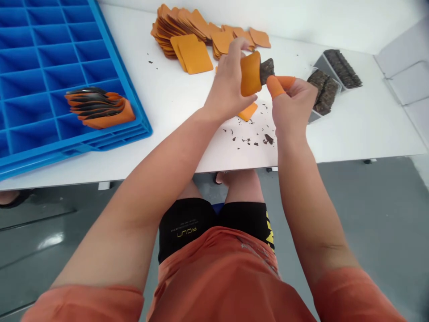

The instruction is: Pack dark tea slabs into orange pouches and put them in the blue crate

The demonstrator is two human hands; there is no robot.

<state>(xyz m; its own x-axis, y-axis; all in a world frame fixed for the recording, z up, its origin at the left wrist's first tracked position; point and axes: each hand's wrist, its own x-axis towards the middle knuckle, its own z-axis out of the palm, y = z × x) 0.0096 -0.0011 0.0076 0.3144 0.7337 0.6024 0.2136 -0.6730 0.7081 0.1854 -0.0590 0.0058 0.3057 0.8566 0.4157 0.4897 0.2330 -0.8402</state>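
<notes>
An orange shirt (pixel 231 277) and black shorts (pixel 187 228) are filling the bottom of the frame, with both bare forearms reaching up from the lower corners toward the middle. Past the knees, the near edge of a white table (pixel 351 129) is crossing the frame, and dark crumbs (pixel 254 138) are lying scattered on it just below the hands. A small orange piece (pixel 248 112) is lying flat beneath the left wrist.

Above centre, the left hand (pixel 228 89) is gripping an orange pouch (pixel 250 74) off the table, fingers wrapped over its top. A dark slab (pixel 267 70) is sticking out of the pouch's right side. The right hand (pixel 291 105), wearing orange finger cots (pixel 276 87), is pinching at the slab's exposed end.

At left, a blue crate (pixel 50 67) is holding a fanned stack of filled pouches (pixel 98 107) in one compartment. At right, grey trays (pixel 318 67) are holding rows of dark slabs. At the top centre, a pile of flat orange pouches (pixel 194 36) is spreading across the table.
</notes>
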